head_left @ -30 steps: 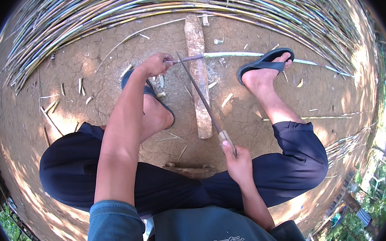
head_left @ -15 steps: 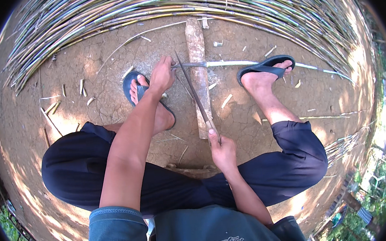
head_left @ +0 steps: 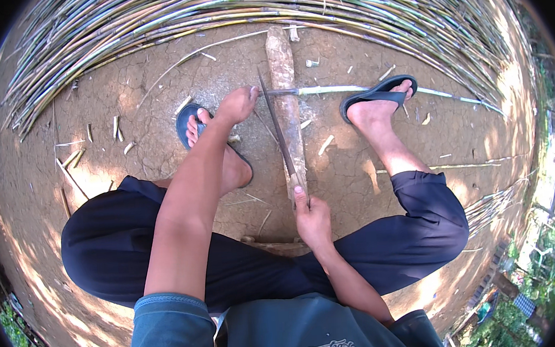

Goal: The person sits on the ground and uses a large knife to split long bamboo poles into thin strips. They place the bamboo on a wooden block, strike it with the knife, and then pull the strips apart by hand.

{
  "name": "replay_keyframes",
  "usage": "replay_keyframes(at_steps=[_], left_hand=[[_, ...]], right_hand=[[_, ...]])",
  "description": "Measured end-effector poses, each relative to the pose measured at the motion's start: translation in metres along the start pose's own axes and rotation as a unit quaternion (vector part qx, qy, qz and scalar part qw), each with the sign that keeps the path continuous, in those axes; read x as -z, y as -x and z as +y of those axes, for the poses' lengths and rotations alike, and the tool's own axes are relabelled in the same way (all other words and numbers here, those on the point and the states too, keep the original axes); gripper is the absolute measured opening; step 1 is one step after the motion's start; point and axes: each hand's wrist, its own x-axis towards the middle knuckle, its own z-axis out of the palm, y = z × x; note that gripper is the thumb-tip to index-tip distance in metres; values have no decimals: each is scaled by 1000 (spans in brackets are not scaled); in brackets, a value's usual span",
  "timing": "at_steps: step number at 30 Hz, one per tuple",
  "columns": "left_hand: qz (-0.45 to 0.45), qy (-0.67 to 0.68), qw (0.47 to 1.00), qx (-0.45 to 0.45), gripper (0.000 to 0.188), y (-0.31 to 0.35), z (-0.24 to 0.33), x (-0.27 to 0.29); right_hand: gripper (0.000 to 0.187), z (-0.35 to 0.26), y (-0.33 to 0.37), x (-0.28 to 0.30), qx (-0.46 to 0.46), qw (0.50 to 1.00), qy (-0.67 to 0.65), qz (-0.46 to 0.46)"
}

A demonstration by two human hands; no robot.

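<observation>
My left hand is closed around the left part of a long thin cane stalk, just left of the knife blade. The stalk lies across a rough wooden log, dark on its left stretch and pale to the right, and passes under my right sandal. My right hand grips the handle of a long narrow knife, thumb along the top. Its dark blade points away from me, slanting over the log's left side, and its far part crosses the stalk beside my left fingers.
A wide pile of long cane stalks curves across the far side. Short cut pieces lie scattered on the cracked earth. My sandalled feet, left and right, stand on either side of the log. More thin stalks lie at right.
My left hand has shifted slightly right, closer to the log. The knife has turned a little more upright, and my right hand has moved slightly left and nearer to me.
</observation>
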Motion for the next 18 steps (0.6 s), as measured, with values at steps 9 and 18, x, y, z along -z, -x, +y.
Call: replay_keyframes(at_steps=[9, 18], left_hand=[[66, -9, 990, 125, 55, -4, 15, -8], [79, 25, 987, 140, 55, -5, 17, -13]], right_hand=[[62, -5, 3, -12, 46, 998, 46, 12], [61, -16, -11, -23, 85, 994, 38, 50]])
